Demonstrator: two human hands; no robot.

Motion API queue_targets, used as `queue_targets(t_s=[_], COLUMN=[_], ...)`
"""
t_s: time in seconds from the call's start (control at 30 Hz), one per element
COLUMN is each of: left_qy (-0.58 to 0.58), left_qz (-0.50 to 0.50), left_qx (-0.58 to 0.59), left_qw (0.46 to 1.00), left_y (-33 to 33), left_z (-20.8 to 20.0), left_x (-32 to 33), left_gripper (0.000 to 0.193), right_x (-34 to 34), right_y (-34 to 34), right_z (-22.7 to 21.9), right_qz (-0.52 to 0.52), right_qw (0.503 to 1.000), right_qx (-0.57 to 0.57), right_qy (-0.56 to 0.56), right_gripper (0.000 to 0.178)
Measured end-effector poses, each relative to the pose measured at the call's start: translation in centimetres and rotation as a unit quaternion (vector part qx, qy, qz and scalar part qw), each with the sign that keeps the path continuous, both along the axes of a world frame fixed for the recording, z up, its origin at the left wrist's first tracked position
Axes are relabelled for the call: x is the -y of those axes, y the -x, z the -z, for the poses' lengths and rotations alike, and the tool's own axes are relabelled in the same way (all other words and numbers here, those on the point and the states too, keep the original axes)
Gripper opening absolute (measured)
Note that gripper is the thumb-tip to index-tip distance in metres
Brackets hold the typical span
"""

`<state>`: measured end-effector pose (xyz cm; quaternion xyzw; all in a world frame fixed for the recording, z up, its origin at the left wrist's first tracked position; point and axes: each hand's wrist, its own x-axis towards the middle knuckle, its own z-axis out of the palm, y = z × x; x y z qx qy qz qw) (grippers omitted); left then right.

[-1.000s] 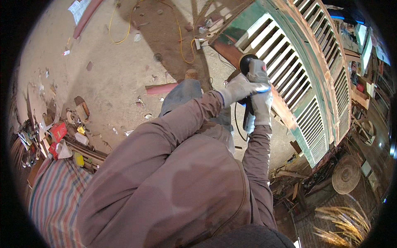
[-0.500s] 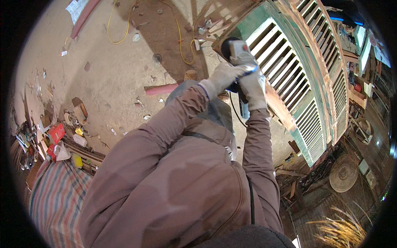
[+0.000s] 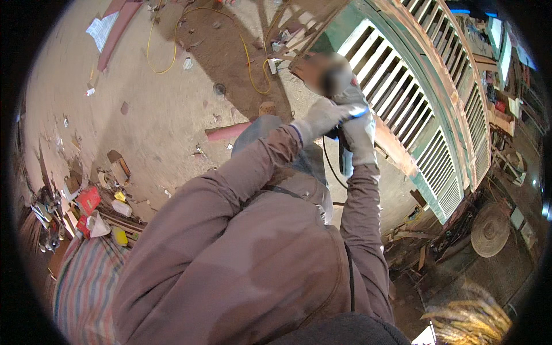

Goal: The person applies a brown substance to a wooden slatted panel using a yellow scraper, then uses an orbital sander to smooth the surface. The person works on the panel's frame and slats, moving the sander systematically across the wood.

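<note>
Both my gloved hands are wrapped round a grey and black power tool with a cord, which looks like an angle grinder (image 3: 352,95). My left hand (image 3: 321,119) closes on it from the left side, my right hand (image 3: 360,139) round its rear body. The grinder's head is smeared and its disc cannot be made out. It is over the near left corner of a green louvred shutter (image 3: 415,150) with pale slats. Reddish-brown bare wood shows at that corner, beside the tool's head. A black cord hangs below my hands.
A second louvred panel (image 3: 480,135) lies beyond the first. Yellow cable (image 3: 248,57) snakes over the littered floor near a pinkish-red strip (image 3: 227,132). At the left are a red container (image 3: 88,200) and striped cloth (image 3: 92,282); a round woven basket (image 3: 490,230) is at the right.
The view has turned slightly. The grinder and both hands have shifted a little right and toward me along the shutter's end, baring more of the brown wood corner. Both hands keep their grip.
</note>
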<state>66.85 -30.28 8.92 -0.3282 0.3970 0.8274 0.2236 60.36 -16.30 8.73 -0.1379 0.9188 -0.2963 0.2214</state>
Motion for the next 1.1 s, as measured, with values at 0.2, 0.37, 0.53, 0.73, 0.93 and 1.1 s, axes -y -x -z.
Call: queue_targets(t_s=[0.2,0.37,0.53,0.73,0.93,1.1], left_qy=[-0.033,-0.069,-0.067,-0.113,-0.04,-0.024], left_qz=[0.088,-0.001,-0.058,0.037,0.212,0.208], left_qx=[-0.101,-0.13,-0.086,-0.069,-0.06,-0.033], left_qw=[0.99,0.989,0.992,0.991,0.975,0.977], left_y=[0.4,-0.8,-1.3,1.5,4.5,4.1], left_z=[-1.0,-1.8,-2.1,-2.7,1.5,-3.5], left_x=[-6.8,-3.0,1.7,-6.6,-17.7,-13.3], left_gripper=[0.044,0.046,0.036,0.046,0.052,0.064], right_x=[-7.8,-2.6,3.8,-6.3,-14.6,-14.5], right_y=[-2.8,-2.6,-1.7,-0.7,-1.3,-2.1], right_z=[-1.9,-3.2,-4.2,-3.1,-5.9,-3.6], right_qz=[0.112,0.07,0.011,0.101,0.208,0.224], right_qw=[0.99,0.996,0.996,0.994,0.977,0.97], right_qx=[0.04,0.051,0.01,0.036,0.03,0.037], right_qy=[0.072,-0.001,-0.083,0.003,-0.026,-0.084], right_gripper=[0.036,0.043,0.059,0.046,0.038,0.036])
